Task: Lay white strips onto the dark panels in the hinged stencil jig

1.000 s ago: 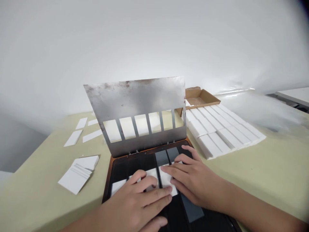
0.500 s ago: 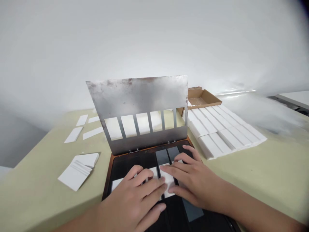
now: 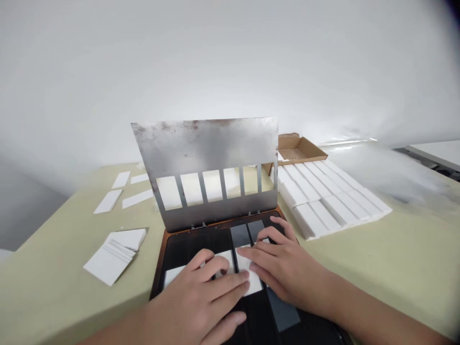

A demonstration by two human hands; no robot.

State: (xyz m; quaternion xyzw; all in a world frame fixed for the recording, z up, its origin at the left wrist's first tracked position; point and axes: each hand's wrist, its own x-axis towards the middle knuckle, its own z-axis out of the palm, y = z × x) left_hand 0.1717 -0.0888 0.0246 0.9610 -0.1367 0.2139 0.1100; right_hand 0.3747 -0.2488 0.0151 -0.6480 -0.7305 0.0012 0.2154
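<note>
Both hands rest over a black flat base [image 3: 187, 247] with a brown rim, which holds a row of white rectangular cards. My left hand [image 3: 206, 294] lies with fingers stretched, its fingertips on the lower left part of a white card [image 3: 256, 284]. From the right, my right hand [image 3: 282, 258] touches that card's upper part with fingertips, its other fingers spread. Glossy dark grey strips [image 3: 283, 309] show above and below the right hand. Hinged to the base's far edge, a metal plate [image 3: 208, 143] with rectangular cut-outs stands raised. My left hand partly hides other cards.
Left of the base lies a fanned stack of white cards [image 3: 109, 261], with several loose cards [image 3: 108, 201] farther back. Rows of stacked white cards [image 3: 334, 196] fill the table [image 3: 362, 254] at right. Behind them stands an open cardboard box [image 3: 305, 149].
My right thumb has drawn up from the card's lower edge toward the other fingers. My left hand stays nearly in place on the card. The view has shifted slightly.
</note>
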